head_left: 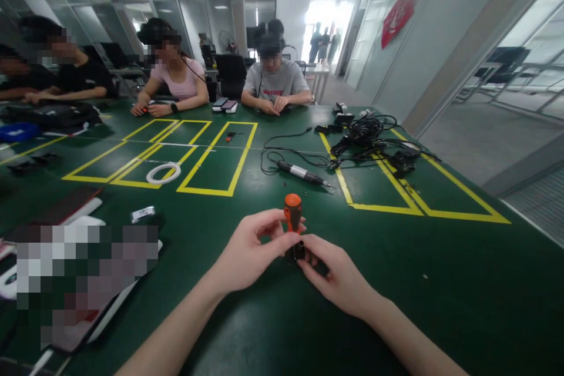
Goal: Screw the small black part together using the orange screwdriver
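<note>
An orange and dark screwdriver (293, 211) stands upright, handle on top, near the middle of the view. My left hand (259, 249) closes its thumb and fingers round the lower part of that handle. Just below it, my right hand (330, 267) pinches a small black part (299, 249) at the screwdriver's lower end. Fingers hide most of this part and the screwdriver's tip. Both hands are close together, low over the green table (247, 329).
Beyond the hands lies a pen-shaped electric driver (299, 173) with its cord. Tangled black cables (365, 135) are at the back right. A white coil (163, 173) and a small white packet (143, 214) lie left. Several people sit across the table.
</note>
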`<state>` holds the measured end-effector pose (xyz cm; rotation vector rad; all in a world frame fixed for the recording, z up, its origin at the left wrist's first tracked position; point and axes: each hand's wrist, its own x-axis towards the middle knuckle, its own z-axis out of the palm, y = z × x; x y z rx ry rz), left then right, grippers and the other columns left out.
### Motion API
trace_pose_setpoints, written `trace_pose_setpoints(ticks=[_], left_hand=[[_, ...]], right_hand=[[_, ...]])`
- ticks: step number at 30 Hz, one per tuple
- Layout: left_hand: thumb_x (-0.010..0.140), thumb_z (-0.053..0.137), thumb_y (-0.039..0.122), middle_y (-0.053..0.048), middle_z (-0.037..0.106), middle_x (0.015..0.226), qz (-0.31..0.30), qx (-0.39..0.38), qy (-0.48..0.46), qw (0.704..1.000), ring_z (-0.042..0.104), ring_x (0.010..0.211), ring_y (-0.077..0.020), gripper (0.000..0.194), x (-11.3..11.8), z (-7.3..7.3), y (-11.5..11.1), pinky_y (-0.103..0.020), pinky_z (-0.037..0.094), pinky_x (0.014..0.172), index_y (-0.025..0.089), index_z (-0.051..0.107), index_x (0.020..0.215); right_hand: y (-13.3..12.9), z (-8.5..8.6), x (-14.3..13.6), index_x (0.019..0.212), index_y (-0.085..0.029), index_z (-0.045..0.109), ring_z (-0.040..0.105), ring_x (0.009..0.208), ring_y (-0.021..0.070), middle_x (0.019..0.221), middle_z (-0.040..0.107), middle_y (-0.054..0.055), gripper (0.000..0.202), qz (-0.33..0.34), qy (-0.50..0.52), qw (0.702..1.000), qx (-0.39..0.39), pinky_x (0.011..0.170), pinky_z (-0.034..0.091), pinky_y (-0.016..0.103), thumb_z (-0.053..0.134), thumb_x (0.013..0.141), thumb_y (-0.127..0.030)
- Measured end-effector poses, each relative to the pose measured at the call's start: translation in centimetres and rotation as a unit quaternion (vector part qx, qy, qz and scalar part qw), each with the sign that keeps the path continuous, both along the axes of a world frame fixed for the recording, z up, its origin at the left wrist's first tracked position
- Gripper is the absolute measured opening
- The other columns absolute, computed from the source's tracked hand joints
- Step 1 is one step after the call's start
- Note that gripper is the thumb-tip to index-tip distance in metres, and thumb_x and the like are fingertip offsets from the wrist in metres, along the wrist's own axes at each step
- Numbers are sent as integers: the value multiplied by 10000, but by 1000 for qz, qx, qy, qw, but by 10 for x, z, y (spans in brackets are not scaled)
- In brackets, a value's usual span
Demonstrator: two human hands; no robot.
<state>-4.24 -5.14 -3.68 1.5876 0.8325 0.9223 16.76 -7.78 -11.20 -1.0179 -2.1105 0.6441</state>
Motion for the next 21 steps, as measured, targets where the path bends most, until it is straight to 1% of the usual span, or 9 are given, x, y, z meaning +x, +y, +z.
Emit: trace_pose_setpoints(ticks=[2, 4, 7, 9, 12, 14, 16, 19, 21], left_hand=[[910, 720, 341, -39, 717, 857, 43, 16, -6, 999, 567, 680, -117, 253, 4, -10, -4, -245, 495, 671, 139, 760, 1058], [899, 732, 340, -33, 725, 819, 50, 32, 2, 998, 612, 690, -131, 236, 8, -17, -7, -253, 522, 701, 141, 757, 1024], [933, 676, 303, -45, 757, 842, 47, 56, 29, 997, 669, 719, -152, 168, 12, -22, -8, -268, 555, 737, 152, 751, 927], [952, 645, 283, -47, 765, 845, 44, 78, 40, 995, 674, 717, -152, 179, 13, -23, -8, -274, 566, 756, 157, 756, 891], [962, 635, 267, -54, 772, 859, 30, 95, 48, 994, 688, 750, -160, 183, 11, -22, -7, -280, 574, 788, 157, 770, 905], [970, 623, 255, -59, 777, 869, 6, 82, 53, 995, 696, 768, -162, 201, 9, -20, -6, -270, 572, 777, 152, 768, 877], [968, 626, 247, -63, 782, 891, -8, 67, 48, 997, 700, 784, -162, 194, 7, -19, -4, -263, 572, 769, 150, 778, 896], [935, 676, 254, -68, 790, 928, 2, 41, 31, 999, 710, 817, -171, 157, 6, -19, -2, -267, 576, 777, 147, 791, 946], [906, 713, 263, -65, 790, 922, 14, 25, 21, 999, 714, 817, -170, 144, 6, -20, -2, -263, 573, 777, 142, 788, 930]], right_hand=[[-1, -1, -2, 1209, -204, 634, 672, 825, 198, 1026, 716, 87, 269, -2, 10, 1000, 2, 769, 601, 326, 514, 979, -135], [-2, -2, -4, 1225, -208, 632, 687, 887, 214, 1071, 724, 101, 277, 0, 18, 1000, -1, 832, 609, 357, 510, 987, -133], [-2, -2, -4, 1196, -217, 640, 697, 938, 225, 1100, 726, 103, 258, 7, 26, 1000, -7, 854, 611, 366, 512, 989, -129], [-1, -2, -4, 1173, -219, 641, 701, 963, 230, 1107, 725, 102, 246, 9, 27, 1000, -2, 866, 611, 373, 510, 988, -124], [0, -3, -5, 1157, -214, 633, 702, 972, 234, 1096, 724, 106, 225, 2, 25, 1000, 12, 876, 615, 384, 519, 986, -121], [0, -3, -5, 1133, -209, 629, 700, 931, 229, 1055, 724, 102, 198, -4, 22, 1000, 20, 847, 619, 378, 528, 986, -124], [0, -3, -5, 1115, -207, 628, 698, 907, 226, 1030, 723, 98, 182, -7, 20, 1000, 21, 831, 619, 373, 529, 986, -124], [-1, -4, -4, 1180, -204, 629, 702, 931, 229, 1073, 727, 103, 226, -7, 17, 1000, 14, 859, 617, 384, 533, 990, -131], [-1, -4, -3, 1255, -201, 620, 703, 937, 230, 1104, 727, 111, 279, -10, 13, 1000, 10, 875, 617, 395, 536, 995, -141]])
